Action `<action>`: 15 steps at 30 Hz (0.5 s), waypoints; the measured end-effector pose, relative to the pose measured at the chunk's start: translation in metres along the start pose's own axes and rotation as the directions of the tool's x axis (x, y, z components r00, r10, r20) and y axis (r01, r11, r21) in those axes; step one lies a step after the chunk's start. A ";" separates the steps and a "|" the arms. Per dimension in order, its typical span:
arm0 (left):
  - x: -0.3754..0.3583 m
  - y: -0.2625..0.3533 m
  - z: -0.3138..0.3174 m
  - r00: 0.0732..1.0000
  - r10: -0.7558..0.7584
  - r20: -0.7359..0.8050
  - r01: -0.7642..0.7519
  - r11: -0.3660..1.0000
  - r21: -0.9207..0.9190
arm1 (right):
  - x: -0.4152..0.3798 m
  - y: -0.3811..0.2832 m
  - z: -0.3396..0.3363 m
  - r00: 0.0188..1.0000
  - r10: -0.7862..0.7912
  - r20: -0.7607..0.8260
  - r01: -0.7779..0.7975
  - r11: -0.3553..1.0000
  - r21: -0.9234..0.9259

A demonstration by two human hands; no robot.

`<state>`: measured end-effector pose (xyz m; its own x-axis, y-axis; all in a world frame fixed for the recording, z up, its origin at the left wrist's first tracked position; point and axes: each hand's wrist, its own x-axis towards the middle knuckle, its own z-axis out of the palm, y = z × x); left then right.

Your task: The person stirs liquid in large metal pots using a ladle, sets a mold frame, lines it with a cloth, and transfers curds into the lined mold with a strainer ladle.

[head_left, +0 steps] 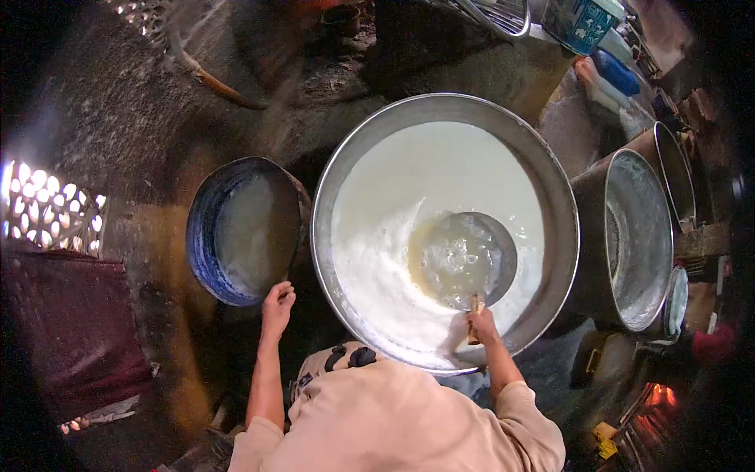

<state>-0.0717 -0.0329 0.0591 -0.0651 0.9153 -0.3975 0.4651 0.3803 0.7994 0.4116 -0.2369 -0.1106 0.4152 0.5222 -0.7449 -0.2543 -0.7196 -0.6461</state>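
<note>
My right hand (483, 323) is wrapped round the short wooden handle (474, 336) of a round metal scoop (507, 263). The scoop's bowl sits down in white, milky liquid (440, 161) and holds a cloudy, yellowish liquid (454, 259) with bubbles on it. This is inside a big round metal pot (563, 228) in front of me. White froth lies left of the scoop. To the left, my left hand (277, 308) has its fingers loosely curled together, fingertips right by the near rim of a blue-walled tub (201, 252). Murky liquid shows in that tub.
Two metal vessels stand on the right, a large one (638, 244) and another (678, 177) behind it. Glowing embers (661, 395) show at lower right. A patterned bucket (580, 27) is at the top right. A dark red cloth (79, 330) hangs at left.
</note>
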 end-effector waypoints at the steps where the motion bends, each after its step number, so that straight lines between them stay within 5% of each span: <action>1: 0.007 -0.008 0.004 0.999 0.038 0.009 -0.038 0.999 -0.026 | -0.005 -0.003 -0.011 0.999 -0.026 -0.037 0.026 1.000 -0.001; 2: 0.013 -0.015 0.006 0.997 0.077 0.021 -0.076 0.996 -0.053 | -0.010 -0.007 -0.022 0.996 -0.052 -0.077 0.052 0.999 -0.002; 4: 0.019 -0.004 0.013 0.993 0.115 0.037 -0.117 0.991 0.063 | -0.016 -0.019 -0.048 0.988 -0.006 -0.152 -0.037 0.959 -0.281; 5: 0.021 0.003 0.017 0.991 0.123 0.043 -0.126 0.988 0.085 | -0.029 -0.025 -0.059 0.983 -0.072 -0.166 0.042 0.984 -0.175; 6: 0.023 0.007 0.018 0.990 0.133 0.048 -0.138 0.985 0.104 | -0.028 -0.025 -0.075 0.979 0.028 -0.203 -0.054 0.991 -0.121; 8: 0.041 -0.008 0.028 0.986 0.154 0.067 -0.158 0.985 0.070 | -0.056 -0.051 -0.086 0.895 -0.130 -0.428 -0.010 0.950 -0.311; 10: 0.047 -0.003 0.041 0.982 0.162 0.096 -0.167 0.984 0.055 | -0.042 -0.039 -0.124 0.769 -0.457 -0.447 0.134 0.799 -0.587; 12: 0.061 -0.015 0.054 0.969 0.211 0.132 -0.226 0.967 0.117 | -0.060 -0.066 -0.143 0.618 -0.571 -0.540 0.250 0.795 -0.553; 15: 0.062 -0.006 0.061 0.962 0.193 0.194 -0.239 0.939 0.247 | -0.049 -0.097 -0.155 0.546 -0.595 -0.590 0.254 0.788 -0.560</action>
<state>-0.0249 0.0136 0.0023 0.1988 0.9279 -0.3153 0.6706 0.1058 0.7342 0.5511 -0.2635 0.0139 0.8931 0.4436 0.0753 0.3944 -0.6912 -0.6055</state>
